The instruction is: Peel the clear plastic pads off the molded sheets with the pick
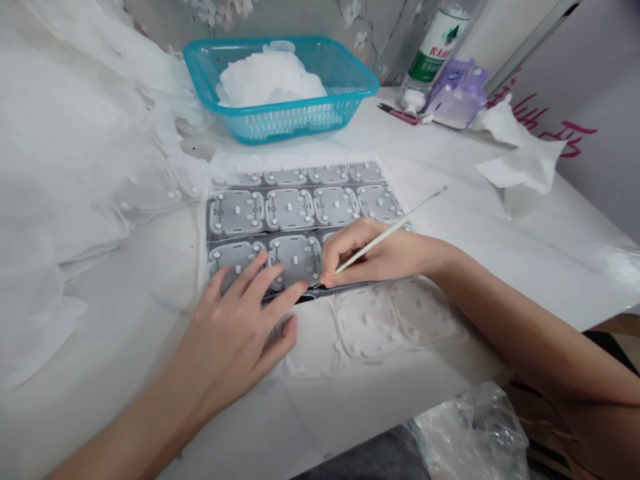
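Note:
A sheet of grey molded pads [289, 209], set in rows with small raised white dots and pegs, lies on the table. My left hand [245, 313] rests palm down with fingers spread on its lower left part. In a pinch grip, my right hand [363, 257] holds a thin pale stick [407, 219], whose far end has a small dark tip. The stick's lower end, mostly hidden by my fingertips, is at the lower right corner of one pad. Nearer to me, a translucent white strip of similar pads [367, 323] lies below the grey rows.
Behind the sheet stands a blue plastic basket [295, 123] of white pieces. A heap of translucent white sheets [75, 167] fills the left side. At the back right are a water bottle [434, 50], purple pack [456, 93], small snips [400, 115] and crumpled tissue [525, 160].

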Demonstrator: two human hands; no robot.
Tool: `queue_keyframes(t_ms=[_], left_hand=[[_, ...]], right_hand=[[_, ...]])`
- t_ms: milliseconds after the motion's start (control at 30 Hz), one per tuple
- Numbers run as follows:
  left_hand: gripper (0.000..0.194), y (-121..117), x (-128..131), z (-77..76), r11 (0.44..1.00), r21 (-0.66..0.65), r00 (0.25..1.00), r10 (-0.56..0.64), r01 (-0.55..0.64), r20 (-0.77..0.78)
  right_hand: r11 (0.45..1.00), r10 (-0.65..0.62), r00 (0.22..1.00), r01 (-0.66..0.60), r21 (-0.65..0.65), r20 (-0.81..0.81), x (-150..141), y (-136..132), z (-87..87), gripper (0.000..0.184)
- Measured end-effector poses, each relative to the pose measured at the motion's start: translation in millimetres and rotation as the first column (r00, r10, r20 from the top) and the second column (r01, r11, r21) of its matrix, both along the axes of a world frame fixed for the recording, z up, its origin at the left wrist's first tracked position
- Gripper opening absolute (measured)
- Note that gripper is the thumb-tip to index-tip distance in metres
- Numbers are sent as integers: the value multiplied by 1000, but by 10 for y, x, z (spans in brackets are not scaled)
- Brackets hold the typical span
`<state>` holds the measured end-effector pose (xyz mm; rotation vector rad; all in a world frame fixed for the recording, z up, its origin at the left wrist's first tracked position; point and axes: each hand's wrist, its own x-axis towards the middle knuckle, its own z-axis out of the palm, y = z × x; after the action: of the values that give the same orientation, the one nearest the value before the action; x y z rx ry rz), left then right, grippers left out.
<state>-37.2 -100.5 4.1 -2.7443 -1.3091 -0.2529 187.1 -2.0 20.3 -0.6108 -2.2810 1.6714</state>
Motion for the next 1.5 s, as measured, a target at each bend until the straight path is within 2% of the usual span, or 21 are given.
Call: queue_keyframes(t_ms=[167,267,467,867,1067,1233,1500], left_hand=[[35,3,-16,4,1000,-17,1000,5,-5,4],[35,3,-19,1,1000,-28,1000,6,-6,5],[34,-3,-20,-1,999,-43,1000,7,-7,0],[35,0,-29,-5,998,-66,1000,5,-5,4],[33,3,-20,5,998,-61,1000,2,-2,-1],[37,8,-45,-5,997,-76,1000,-10,10,1],[41,-9,-28,-22,997,-73,999,-21,19,-25]], right_hand=[[989,-10,999,16,-148,42,47,91,-39,9],[981,-15,999,25,-190,51,47,107,-63,9],[981,-39,999,39,-192,2,17,64,-104,9],[977,-11,999,19,-213,37,20,65,-62,8],[973,101,992,-82,-217,76,34,69,-36,9],[974,-26,996,43,-221,82,95,84,-18,12],[982,-63,991,82,-170,115,95,106,-38,10]])
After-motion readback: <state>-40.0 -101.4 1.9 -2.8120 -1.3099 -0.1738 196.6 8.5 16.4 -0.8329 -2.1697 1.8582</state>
